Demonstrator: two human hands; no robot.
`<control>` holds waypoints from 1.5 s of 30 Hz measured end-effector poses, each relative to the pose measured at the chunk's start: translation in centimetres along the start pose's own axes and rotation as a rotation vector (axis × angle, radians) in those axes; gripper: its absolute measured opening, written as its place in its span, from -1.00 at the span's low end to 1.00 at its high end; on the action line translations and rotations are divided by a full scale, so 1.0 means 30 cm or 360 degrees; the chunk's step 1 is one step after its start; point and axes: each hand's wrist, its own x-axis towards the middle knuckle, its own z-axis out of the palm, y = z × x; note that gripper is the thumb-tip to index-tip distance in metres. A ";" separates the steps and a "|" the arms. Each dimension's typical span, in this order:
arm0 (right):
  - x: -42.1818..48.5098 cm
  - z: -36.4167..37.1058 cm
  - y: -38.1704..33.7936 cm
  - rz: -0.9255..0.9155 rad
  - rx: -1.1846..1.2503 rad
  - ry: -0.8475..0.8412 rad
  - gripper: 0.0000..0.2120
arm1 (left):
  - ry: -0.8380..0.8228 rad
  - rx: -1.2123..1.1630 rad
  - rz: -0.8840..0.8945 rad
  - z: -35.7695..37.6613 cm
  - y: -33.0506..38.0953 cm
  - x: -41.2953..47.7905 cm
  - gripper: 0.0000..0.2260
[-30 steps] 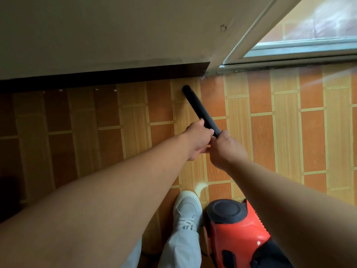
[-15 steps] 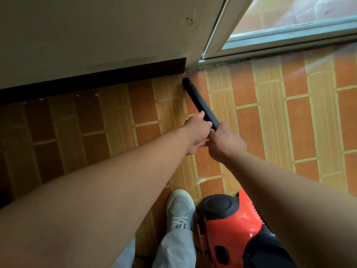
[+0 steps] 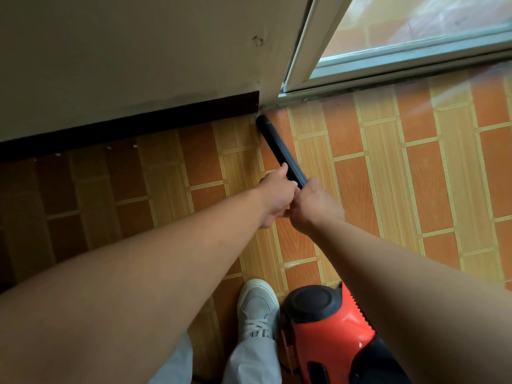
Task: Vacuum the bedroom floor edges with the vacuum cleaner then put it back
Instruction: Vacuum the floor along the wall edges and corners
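Head cam, looking down at the floor [image 3: 415, 189], that orange and tan brick-pattern stuff. Both hands are on the black tube [image 3: 279, 146]. The left hand [image 3: 273, 196] has its fingers curled round it from the left, and the right hand [image 3: 314, 207] grips it just behind, so the two hands touch each other. The tube slants away, far and left. Its far tip sits down in the corner where the dark baseboard [image 3: 138, 128] stops and the white door frame [image 3: 302, 59] starts. Can't tell if the tip actually touches the baseboard. The vacuum [image 3: 335, 331] itself, a red body with a round black cap, sits on the floor at the near edge, partly under the right forearm and just right of a white shoe [image 3: 257, 303]. Whatever joins body and tube is hidden by the arm. A beige wall [image 3: 124, 51] fills the far left, with glass [image 3: 415, 23] at the far right.
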 end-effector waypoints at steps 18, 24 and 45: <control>0.025 -0.044 0.001 0.0035 0.0001 -0.0039 -0.75 | 0.0017 -0.0023 0.0018 0.011 0.059 0.003 -0.42; -0.003 -0.028 0.011 0.0027 0.0009 -0.0072 -0.72 | -0.0025 0.0120 -0.0016 0.020 0.016 -0.028 -0.36; -0.021 0.072 -0.081 -0.0161 -0.0084 -0.0050 -0.81 | 0.0123 -0.0026 -0.0021 -0.104 -0.022 -0.072 -0.40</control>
